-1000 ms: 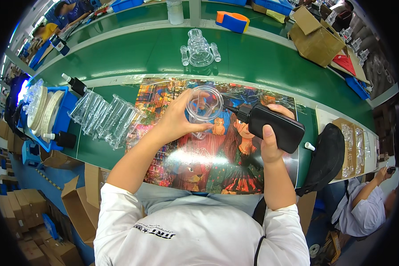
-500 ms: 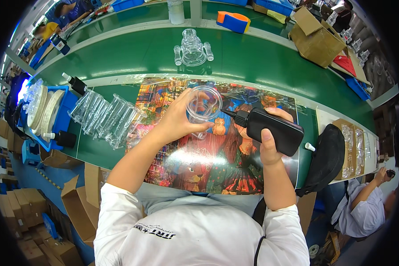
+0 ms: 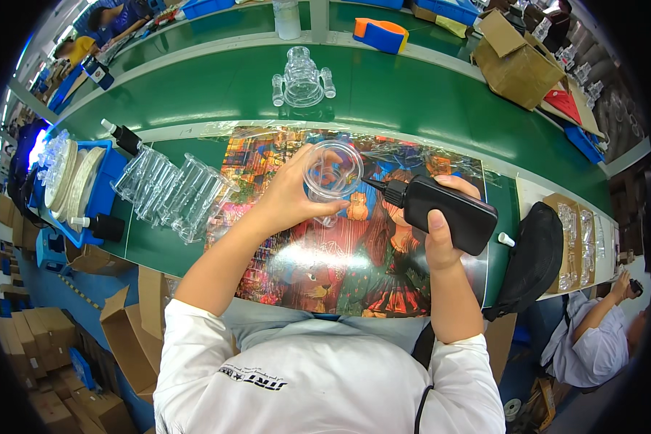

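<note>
My left hand (image 3: 294, 189) is closed around a clear plastic cup-shaped part (image 3: 332, 194), its round open rim facing up. In my right hand (image 3: 445, 230) lies a black squeeze bottle (image 3: 461, 215) with a pointed nozzle, held on its side. The nozzle tip points left at the cup's right rim; whether it touches cannot be made out. Beneath both hands a glossy printed sheet (image 3: 318, 278) covers the table. To the left of my left arm lie several clear tubular plastic parts (image 3: 170, 189) in a row.
A clear plastic assembly (image 3: 303, 83) stands on the green belt (image 3: 195, 94) beyond the sheet. At left are a blue bin (image 3: 112, 173) and black bottles (image 3: 107, 227). A white cap (image 3: 505, 239), a black bag (image 3: 532, 257) and a cardboard tray (image 3: 588, 239) sit at right.
The clear assembly on the green belt has shifted slightly left. The bottle has moved a touch right, its tip drawing a little off the cup rim. My left hand has stayed in place.
</note>
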